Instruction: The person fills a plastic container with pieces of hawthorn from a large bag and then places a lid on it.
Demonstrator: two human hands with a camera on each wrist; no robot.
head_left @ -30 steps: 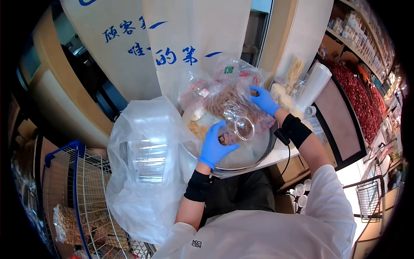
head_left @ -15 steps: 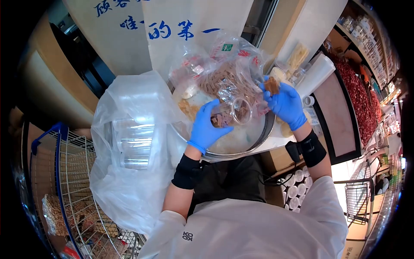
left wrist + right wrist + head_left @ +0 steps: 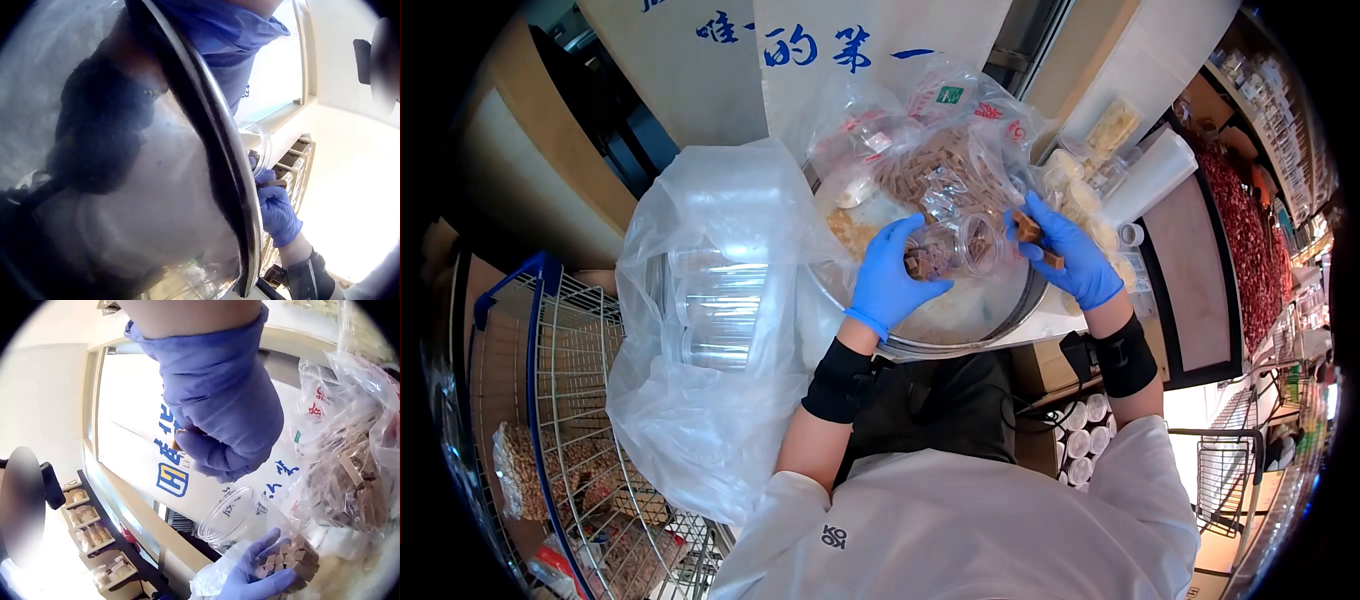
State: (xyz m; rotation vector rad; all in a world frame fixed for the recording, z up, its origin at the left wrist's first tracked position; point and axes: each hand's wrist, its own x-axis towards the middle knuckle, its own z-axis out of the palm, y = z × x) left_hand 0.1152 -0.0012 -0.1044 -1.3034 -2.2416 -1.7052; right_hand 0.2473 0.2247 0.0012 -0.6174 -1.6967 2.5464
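My blue-gloved left hand (image 3: 892,278) grips a clear plastic jar (image 3: 980,245), tipped on its side with its mouth facing right. Brown blocks (image 3: 294,557) lie in the bottom of the jar. In the head view, my gloved right hand (image 3: 1072,255) is just beside the jar's mouth, its fingers curled round several brown pieces (image 3: 1028,228). The right wrist view shows the back of that hand, hiding most of what it holds. Behind the jar, an opened clear bag (image 3: 950,172) full of brown blocks rests in a wide round metal basin (image 3: 1012,325).
Left of the basin stands a large plastic sack of clear containers (image 3: 725,300), beside a wire shopping cart (image 3: 580,400). Tubs (image 3: 1090,200) and a white roll (image 3: 1155,180) sit on the right. White-lidded jars (image 3: 1080,442) stand below the counter. A lettered panel (image 3: 880,90) rises behind.
My right hand has come away from the bag with brown pieces in its fingers and moved left to the jar's mouth. My left hand keeps its hold on the jar.
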